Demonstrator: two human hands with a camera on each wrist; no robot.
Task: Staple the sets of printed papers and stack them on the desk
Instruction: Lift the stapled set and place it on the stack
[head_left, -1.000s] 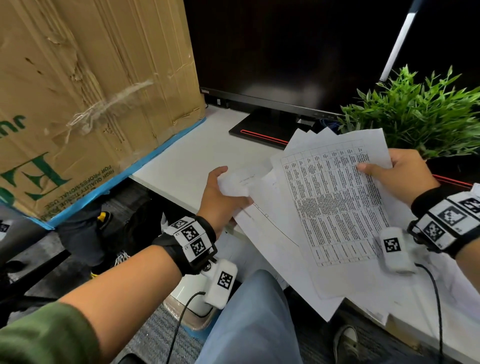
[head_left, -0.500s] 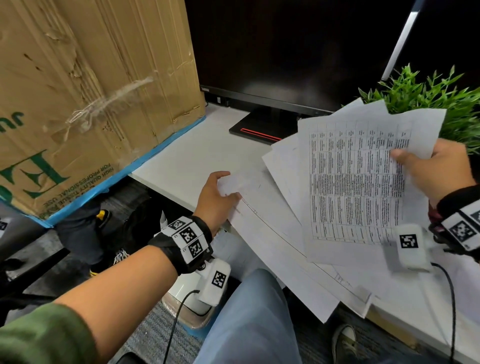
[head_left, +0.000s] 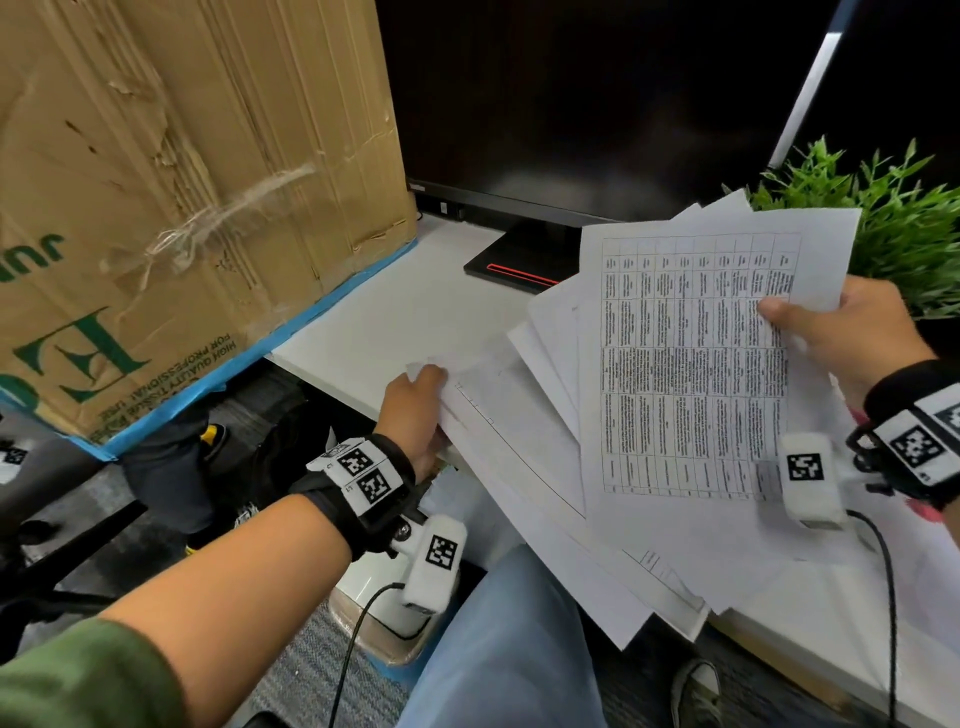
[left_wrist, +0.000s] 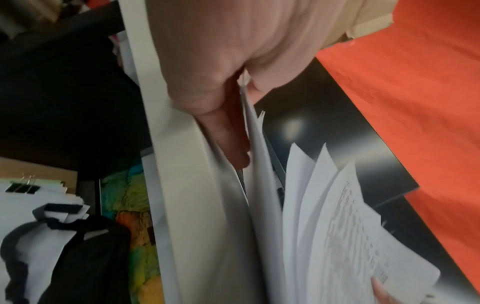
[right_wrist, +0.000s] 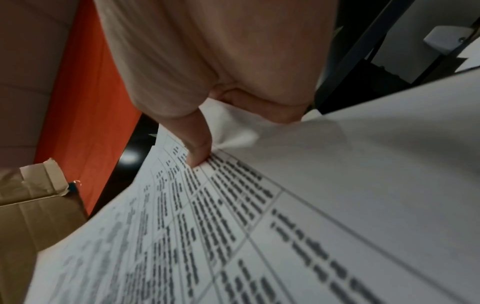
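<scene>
Right hand (head_left: 852, 338): pinching printed sheet (head_left: 696, 364) near its right edge, thumb (right_wrist: 197, 152) on the table print, fingers behind; holding it raised and tilted over the desk.
Printed sheet: carrying a dense grid of text, sitting on top of a fanned bunch of sheets (head_left: 550, 332) spreading out behind and to its left.
Left hand (head_left: 415, 410): gripping the near-left corner of lower papers (head_left: 519, 467), thumb on top, fingers (left_wrist: 228, 139) curling underneath between paper and desk edge.
Lower papers: lying on desk (head_left: 395, 312), overhanging its front edge toward the lap; faint ruled lines showing.
Desk: white, holding cardboard box (head_left: 182, 182) at left, monitor (head_left: 571, 104) at back with stand base (head_left: 519, 265) on the surface.
Cardboard box: overhanging the desk's left edge, blue tape running along its bottom edge.
Plant (head_left: 878, 218): standing behind the right hand, partly covered by the raised sheets.
Stapler: not showing in any view.
Under desk: dark bag and clipped paper stacks showing in left wrist view, blurring too much for detail.
</scene>
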